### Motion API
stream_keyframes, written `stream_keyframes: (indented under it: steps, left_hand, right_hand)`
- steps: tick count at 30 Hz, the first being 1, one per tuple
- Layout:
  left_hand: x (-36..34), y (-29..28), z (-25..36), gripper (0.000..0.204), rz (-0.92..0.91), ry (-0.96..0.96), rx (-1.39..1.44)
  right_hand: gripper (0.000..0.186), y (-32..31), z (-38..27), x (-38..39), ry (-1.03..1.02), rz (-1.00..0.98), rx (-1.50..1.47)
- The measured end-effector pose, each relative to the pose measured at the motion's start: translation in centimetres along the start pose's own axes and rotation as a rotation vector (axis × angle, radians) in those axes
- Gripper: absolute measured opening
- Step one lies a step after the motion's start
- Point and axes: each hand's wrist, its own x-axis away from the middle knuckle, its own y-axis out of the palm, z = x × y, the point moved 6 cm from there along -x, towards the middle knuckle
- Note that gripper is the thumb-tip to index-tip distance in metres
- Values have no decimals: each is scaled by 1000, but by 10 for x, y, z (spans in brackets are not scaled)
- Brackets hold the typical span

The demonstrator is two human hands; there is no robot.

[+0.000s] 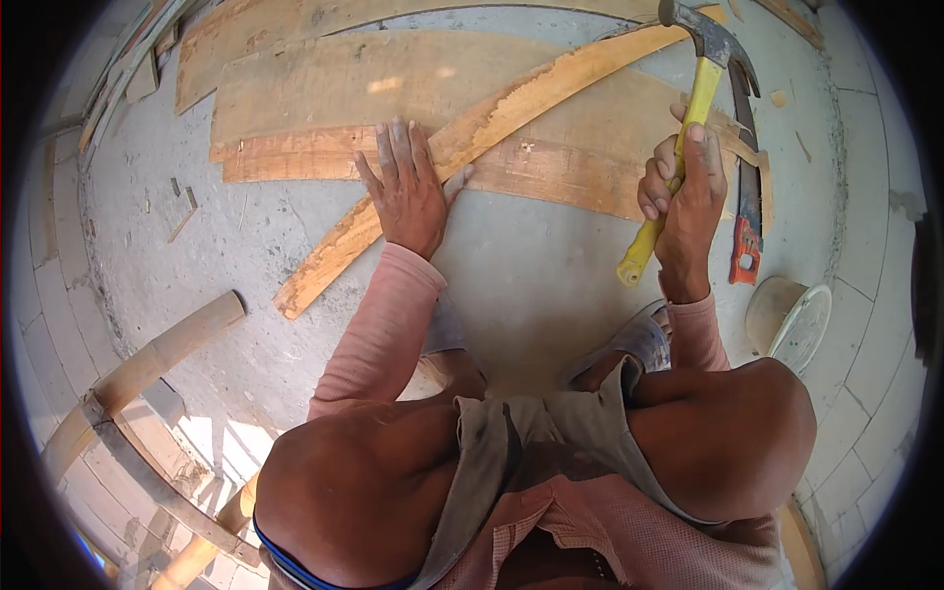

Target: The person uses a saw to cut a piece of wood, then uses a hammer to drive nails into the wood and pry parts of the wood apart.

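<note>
My left hand [408, 202] lies open, fingers spread, across a long pale wooden strip [546, 93] set diagonally over wide, thin plywood sheets [324, 84]. Its thumb is beside the strip's lower right side. My right hand [685, 192] is closed around the yellow handle of a claw hammer [703, 88], held upright in the picture with its dark metal head at the top, near the strip's far end. A handsaw [747, 246] with an orange-red grip lies on the floor to the right of that hand, its blade partly hidden behind the hammer.
The concrete floor [511, 265] is bordered by tiled walls [865, 295]. A white bucket [787, 320] lies at the right. Bamboo pieces [167, 359] stand at lower left, some joined like a frame. Loose offcuts and long strips lie along the far left. I squat, knees and sandalled feet beneath me.
</note>
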Motion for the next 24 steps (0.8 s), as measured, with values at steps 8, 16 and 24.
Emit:
stream_keyframes:
  steps: [8, 16, 24]
  left_hand:
    - [-1, 4, -4, 90, -1, 12, 15]
    - [-10, 6, 3, 87, -10, 22, 8]
    - [-9, 1, 3, 87, -16, 30, 4]
  right_hand:
    - [43, 32, 52, 22, 314, -307, 459]
    - [34, 22, 59, 21, -367, -302, 921]
    - [38, 16, 48, 31, -592, -146, 955]
